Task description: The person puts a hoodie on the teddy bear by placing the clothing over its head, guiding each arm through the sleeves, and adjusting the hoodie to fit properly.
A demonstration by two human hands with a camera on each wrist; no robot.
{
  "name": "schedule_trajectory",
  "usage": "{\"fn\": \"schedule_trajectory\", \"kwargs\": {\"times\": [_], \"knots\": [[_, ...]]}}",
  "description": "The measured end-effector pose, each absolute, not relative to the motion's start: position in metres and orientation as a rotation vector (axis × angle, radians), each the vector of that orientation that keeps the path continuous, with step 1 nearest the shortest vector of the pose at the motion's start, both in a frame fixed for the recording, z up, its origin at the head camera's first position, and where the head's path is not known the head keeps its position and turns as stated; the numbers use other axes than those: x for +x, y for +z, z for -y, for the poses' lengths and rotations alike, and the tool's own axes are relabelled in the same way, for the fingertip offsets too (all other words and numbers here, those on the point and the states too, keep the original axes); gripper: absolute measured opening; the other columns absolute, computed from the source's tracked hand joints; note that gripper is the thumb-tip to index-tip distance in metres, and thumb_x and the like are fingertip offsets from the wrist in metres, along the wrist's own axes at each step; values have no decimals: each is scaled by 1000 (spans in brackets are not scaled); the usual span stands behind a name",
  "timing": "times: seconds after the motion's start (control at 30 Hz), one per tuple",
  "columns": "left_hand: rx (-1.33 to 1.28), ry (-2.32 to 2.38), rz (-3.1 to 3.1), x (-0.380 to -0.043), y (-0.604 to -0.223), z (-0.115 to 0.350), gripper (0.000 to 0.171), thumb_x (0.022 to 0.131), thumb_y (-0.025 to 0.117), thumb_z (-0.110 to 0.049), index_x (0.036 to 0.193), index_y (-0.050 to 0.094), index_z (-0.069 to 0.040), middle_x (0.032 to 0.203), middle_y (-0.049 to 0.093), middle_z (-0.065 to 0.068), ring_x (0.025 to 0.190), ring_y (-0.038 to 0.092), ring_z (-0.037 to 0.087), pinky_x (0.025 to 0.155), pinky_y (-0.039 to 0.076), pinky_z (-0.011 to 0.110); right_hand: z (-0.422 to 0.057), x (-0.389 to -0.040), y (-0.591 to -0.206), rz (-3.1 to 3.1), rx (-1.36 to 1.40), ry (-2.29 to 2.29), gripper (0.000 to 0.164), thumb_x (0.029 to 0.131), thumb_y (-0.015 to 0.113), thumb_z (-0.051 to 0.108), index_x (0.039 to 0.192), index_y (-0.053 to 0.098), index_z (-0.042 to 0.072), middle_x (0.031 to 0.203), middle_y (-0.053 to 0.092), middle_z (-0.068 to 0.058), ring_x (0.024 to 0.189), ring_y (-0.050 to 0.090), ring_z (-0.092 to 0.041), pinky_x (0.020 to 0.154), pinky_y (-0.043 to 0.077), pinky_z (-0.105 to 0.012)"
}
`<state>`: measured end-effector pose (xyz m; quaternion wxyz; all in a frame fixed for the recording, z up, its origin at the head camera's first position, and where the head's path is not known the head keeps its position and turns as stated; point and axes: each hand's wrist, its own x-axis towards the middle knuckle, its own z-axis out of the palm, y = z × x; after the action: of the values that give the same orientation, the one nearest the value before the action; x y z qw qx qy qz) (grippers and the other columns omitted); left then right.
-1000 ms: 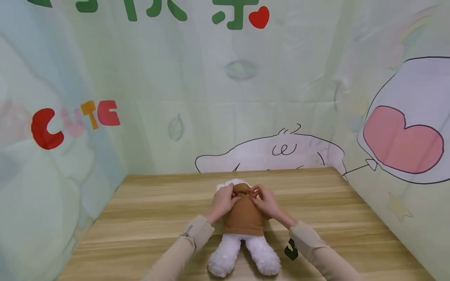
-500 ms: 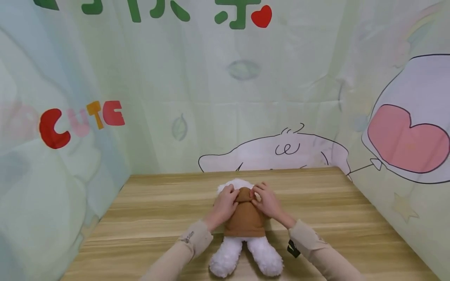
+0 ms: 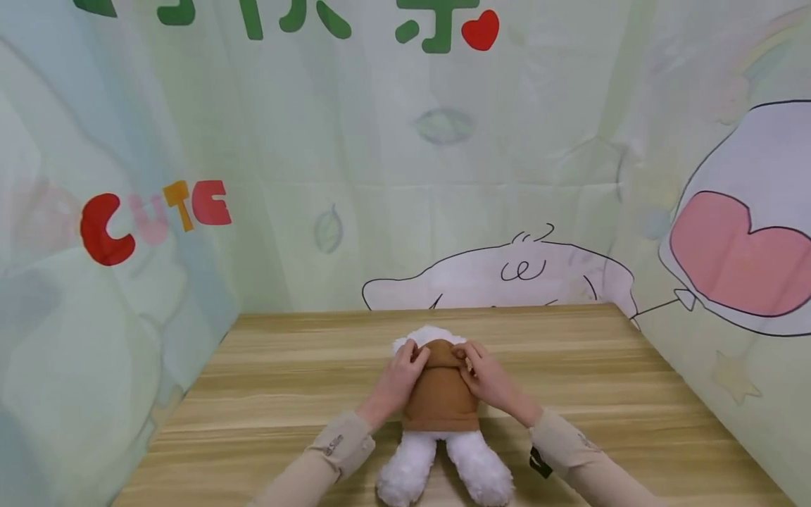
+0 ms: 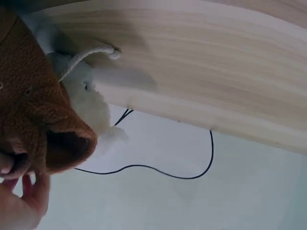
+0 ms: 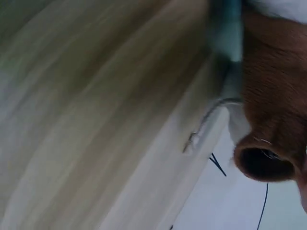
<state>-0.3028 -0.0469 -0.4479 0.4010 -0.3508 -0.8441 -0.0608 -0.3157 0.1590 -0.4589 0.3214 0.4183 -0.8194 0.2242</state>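
A white plush toy [image 3: 479, 468] in a brown fleece garment [image 3: 441, 401] lies on the table, legs toward me. Across its top, a folded brown flap [image 3: 441, 353] spans the space between my hands. My left hand [image 3: 395, 380] pinches the flap's left side between thumb and fingers; my right hand [image 3: 491, 380] pinches its right side. In the left wrist view, fingertips [image 4: 36, 194] grip the fleece beside an open sleeve end [image 4: 69, 148]. The right wrist view shows a similar round opening [image 5: 266, 163], with that hand mostly cut off by the frame. A pale knotted cord [image 4: 93, 52] sticks out beside the toy.
The wood-grain table [image 3: 285, 366] extends around the toy. A printed cloth backdrop [image 3: 380, 176] rises behind it and at both sides. Under my right cuff [image 3: 560, 440] a small black object [image 3: 541, 462] shows. Beyond the table's edge runs a thin black cable [image 4: 192, 178].
The scene has shifted slightly right in the head view. Between my hands the brown flap looks wider and flatter, and my hands have shifted a little at its sides.
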Motion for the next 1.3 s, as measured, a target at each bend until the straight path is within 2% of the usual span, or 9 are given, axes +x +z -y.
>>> {"fn": "schedule_trajectory", "kwargs": {"times": [0.17, 0.37, 0.5, 0.6, 0.73, 0.83, 0.93, 1.07, 1.3], "knots": [[-890, -118, 2218, -298, -449, 49, 22, 77, 56, 5, 96, 51, -4, 87, 46, 10, 76, 46, 20, 63, 47, 27, -167, -316, -453, 2423, 1045, 1056, 35, 72, 60, -8, 105, 52, 2, 93, 60, -11, 84, 57, -21, 61, 49, -23], [-956, 86, 2001, -298, -454, 46, 12, 80, 49, 2, 89, 51, -6, 86, 48, 9, 74, 47, 19, 59, 46, 24, -159, -315, -462, 2252, 1011, 605, 30, 61, 62, -8, 84, 48, 6, 65, 48, 2, 58, 44, -8, 50, 37, -16], [-930, 79, 1896, -302, -457, 46, 17, 82, 40, 0, 85, 54, -11, 83, 48, 10, 73, 47, 21, 56, 42, 26, -160, -312, -471, 2075, 915, 323, 35, 59, 60, -7, 92, 52, 3, 68, 47, -3, 52, 42, -10, 44, 35, -18], [-1063, -229, 2043, -306, -455, 49, 22, 76, 45, 8, 87, 54, -8, 89, 48, 15, 81, 48, 26, 65, 44, 31, -165, -312, -473, 2137, 967, 454, 38, 58, 55, -10, 93, 54, 5, 82, 49, -10, 66, 47, -16, 52, 39, -21], [-1161, -946, 2364, -313, -440, 53, 19, 64, 47, 11, 77, 52, -1, 82, 52, 15, 77, 49, 23, 66, 42, 26, -175, -315, -463, 2414, 1021, 1166, 24, 67, 51, -8, 88, 53, 4, 99, 50, -18, 91, 47, -18, 68, 43, -26], [-1018, -1267, 2556, -320, -425, 51, 4, 79, 47, 2, 78, 49, 0, 68, 50, 7, 62, 44, 14, 56, 36, 20, -179, -323, -452, 2575, 836, 1636, 11, 86, 47, 9, 93, 50, 0, 100, 54, -15, 87, 50, -14, 69, 43, -29], [-948, -1270, 2719, -327, -417, 49, 13, 91, 43, -11, 84, 47, -2, 63, 44, 0, 55, 40, 8, 50, 33, 18, -179, -334, -444, 2738, 758, 1690, 26, 94, 40, 22, 95, 50, -2, 88, 53, -10, 74, 47, -13, 62, 39, -26], [-1097, -986, 2865, -332, -416, 48, 22, 93, 44, -21, 79, 49, -5, 61, 38, -5, 55, 38, 6, 51, 33, 19, -181, -339, -440, 2923, 978, 1326, 22, 94, 43, 20, 84, 55, 3, 75, 49, -2, 68, 42, -11, 60, 36, -21], [-1216, -689, 3050, -325, -412, 54, 31, 90, 49, -35, 66, 47, -16, 60, 40, -9, 66, 37, 10, 75, 27, 51, -187, -332, -441, 3024, 1282, 1230, 22, 96, 38, 24, 87, 52, 10, 81, 47, 4, 76, 44, -6, 70, 38, -25]]}}
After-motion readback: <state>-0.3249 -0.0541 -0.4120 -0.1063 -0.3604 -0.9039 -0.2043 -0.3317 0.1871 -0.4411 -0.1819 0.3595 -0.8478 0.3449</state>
